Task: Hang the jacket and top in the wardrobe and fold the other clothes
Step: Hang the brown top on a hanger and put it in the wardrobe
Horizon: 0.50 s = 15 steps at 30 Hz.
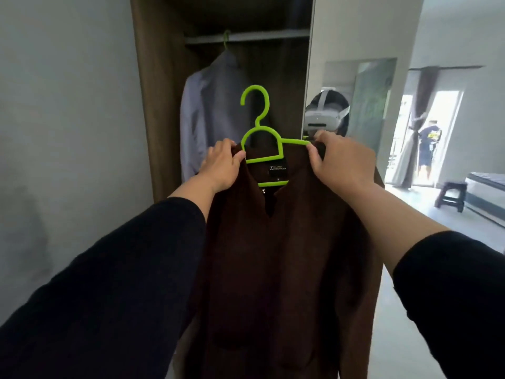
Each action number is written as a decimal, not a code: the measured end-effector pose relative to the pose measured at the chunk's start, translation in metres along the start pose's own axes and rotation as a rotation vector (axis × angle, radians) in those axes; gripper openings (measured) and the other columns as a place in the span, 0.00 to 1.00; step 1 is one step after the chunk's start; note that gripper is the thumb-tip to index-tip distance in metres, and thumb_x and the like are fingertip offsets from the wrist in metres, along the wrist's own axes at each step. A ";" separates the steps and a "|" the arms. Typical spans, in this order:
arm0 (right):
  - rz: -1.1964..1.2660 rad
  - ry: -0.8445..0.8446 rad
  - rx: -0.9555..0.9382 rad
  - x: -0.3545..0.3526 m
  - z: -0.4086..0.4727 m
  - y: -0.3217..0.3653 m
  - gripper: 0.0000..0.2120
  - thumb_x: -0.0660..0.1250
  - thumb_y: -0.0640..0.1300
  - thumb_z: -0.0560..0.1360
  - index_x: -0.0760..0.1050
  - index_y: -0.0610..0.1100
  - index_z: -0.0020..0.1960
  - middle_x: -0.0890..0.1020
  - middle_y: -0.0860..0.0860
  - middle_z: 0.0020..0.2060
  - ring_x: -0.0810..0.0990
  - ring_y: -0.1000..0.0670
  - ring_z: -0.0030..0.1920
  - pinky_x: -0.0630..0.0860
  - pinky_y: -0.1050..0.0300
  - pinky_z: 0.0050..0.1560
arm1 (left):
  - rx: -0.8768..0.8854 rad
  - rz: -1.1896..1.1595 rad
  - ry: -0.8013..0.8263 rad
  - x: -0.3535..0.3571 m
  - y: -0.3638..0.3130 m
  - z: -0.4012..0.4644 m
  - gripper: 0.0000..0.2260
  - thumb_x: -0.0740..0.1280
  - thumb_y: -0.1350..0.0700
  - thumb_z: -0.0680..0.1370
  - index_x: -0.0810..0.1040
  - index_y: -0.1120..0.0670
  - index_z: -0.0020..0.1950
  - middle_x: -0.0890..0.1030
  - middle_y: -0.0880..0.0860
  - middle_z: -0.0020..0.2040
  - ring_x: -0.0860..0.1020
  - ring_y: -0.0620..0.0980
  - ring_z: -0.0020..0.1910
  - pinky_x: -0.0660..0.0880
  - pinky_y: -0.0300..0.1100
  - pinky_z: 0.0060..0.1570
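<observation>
Standing at the open wardrobe (218, 77), I judge the hanging half of the job about half done. The wardrobe is the biggest thing before me, dark brown, with a pale rail (259, 36) across its top and a mirrored door (355, 77) at its right side.

The brown top (278, 255) hangs in front of me, outside the wardrobe and well below the rail. It is not yet hung. It drapes long and loose from its shoulders, with its label showing at the neck.

Behind it, inside the wardrobe, the grey jacket (210, 110) already hangs from the rail on its own green hook, so that piece looks finished.

My left hand (221, 168) pinches the left shoulder of the top, thumb in front, fingers curled over the cloth. My right hand (341, 160) grips the right shoulder the same way, at the end of the hanger's arm.

The green hanger (262, 132) sits inside the neck of the top, its hook free and pointing up, touching nothing. Its right arm end shows bare at my right thumb, so I think the shoulder there may need settling.

What is left, as I judge it: lift the hook onto the rail beside the jacket, then fold the other clothes, which I cannot see from here.
</observation>
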State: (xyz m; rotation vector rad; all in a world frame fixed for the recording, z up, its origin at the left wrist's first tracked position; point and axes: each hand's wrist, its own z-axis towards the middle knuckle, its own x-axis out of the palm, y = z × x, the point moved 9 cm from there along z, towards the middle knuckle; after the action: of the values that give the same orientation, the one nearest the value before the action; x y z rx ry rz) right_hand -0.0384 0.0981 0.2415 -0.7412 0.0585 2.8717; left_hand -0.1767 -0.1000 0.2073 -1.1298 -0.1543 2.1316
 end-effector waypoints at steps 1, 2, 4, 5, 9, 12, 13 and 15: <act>-0.007 -0.005 0.012 0.003 0.010 0.001 0.20 0.54 0.59 0.78 0.76 0.48 0.57 0.82 0.46 0.45 0.80 0.42 0.45 0.66 0.57 0.35 | 0.021 -0.007 0.010 0.003 0.001 0.012 0.19 0.57 0.50 0.82 0.65 0.58 0.70 0.68 0.60 0.68 0.65 0.60 0.68 0.61 0.51 0.66; -0.012 -0.006 0.016 0.005 0.020 0.004 0.20 0.55 0.59 0.78 0.77 0.47 0.56 0.82 0.45 0.43 0.80 0.42 0.43 0.66 0.57 0.35 | 0.040 -0.009 0.022 0.006 0.003 0.023 0.20 0.58 0.51 0.82 0.64 0.58 0.71 0.68 0.61 0.68 0.65 0.60 0.68 0.61 0.50 0.67; -0.034 -0.020 0.005 0.006 0.040 0.013 0.19 0.56 0.58 0.78 0.78 0.46 0.54 0.81 0.45 0.42 0.80 0.42 0.42 0.68 0.56 0.36 | 0.049 0.018 0.048 0.010 0.009 0.043 0.22 0.61 0.53 0.81 0.62 0.57 0.73 0.66 0.60 0.70 0.64 0.60 0.70 0.62 0.51 0.69; -0.052 -0.021 -0.005 0.007 0.051 0.019 0.19 0.57 0.57 0.78 0.79 0.45 0.54 0.81 0.45 0.42 0.80 0.42 0.43 0.69 0.55 0.36 | 0.037 0.047 0.060 0.009 0.014 0.053 0.23 0.62 0.52 0.80 0.62 0.55 0.73 0.65 0.59 0.71 0.63 0.60 0.70 0.62 0.53 0.69; -0.144 -0.017 -0.053 0.013 0.098 0.049 0.16 0.59 0.52 0.78 0.79 0.42 0.51 0.79 0.44 0.42 0.80 0.40 0.45 0.68 0.53 0.38 | -0.039 0.148 -0.009 -0.012 0.041 0.098 0.22 0.64 0.52 0.78 0.64 0.51 0.71 0.61 0.54 0.72 0.58 0.59 0.71 0.61 0.55 0.70; -0.230 -0.012 -0.040 0.021 0.131 0.068 0.11 0.62 0.47 0.78 0.79 0.41 0.48 0.74 0.46 0.36 0.80 0.41 0.44 0.68 0.54 0.37 | -0.056 0.185 -0.035 -0.024 0.057 0.133 0.23 0.64 0.54 0.76 0.64 0.50 0.71 0.57 0.54 0.73 0.56 0.59 0.72 0.61 0.54 0.69; -0.251 -0.013 -0.040 0.027 0.143 0.076 0.09 0.63 0.46 0.77 0.79 0.41 0.47 0.73 0.46 0.35 0.80 0.41 0.44 0.67 0.54 0.38 | -0.059 0.203 -0.038 -0.026 0.064 0.146 0.24 0.64 0.54 0.76 0.63 0.49 0.71 0.56 0.54 0.74 0.55 0.60 0.72 0.61 0.54 0.69; -0.305 -0.009 -0.040 0.033 0.159 0.085 0.07 0.64 0.42 0.77 0.80 0.41 0.46 0.72 0.47 0.33 0.80 0.41 0.44 0.68 0.54 0.38 | -0.066 0.233 -0.060 -0.033 0.070 0.165 0.26 0.65 0.54 0.76 0.62 0.50 0.72 0.53 0.55 0.75 0.54 0.62 0.72 0.60 0.56 0.69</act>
State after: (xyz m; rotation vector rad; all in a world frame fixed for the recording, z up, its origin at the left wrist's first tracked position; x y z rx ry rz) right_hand -0.1583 0.0323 0.3642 -0.6787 -0.1052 2.5924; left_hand -0.3274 -0.1378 0.3016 -1.1704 -0.1272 2.3832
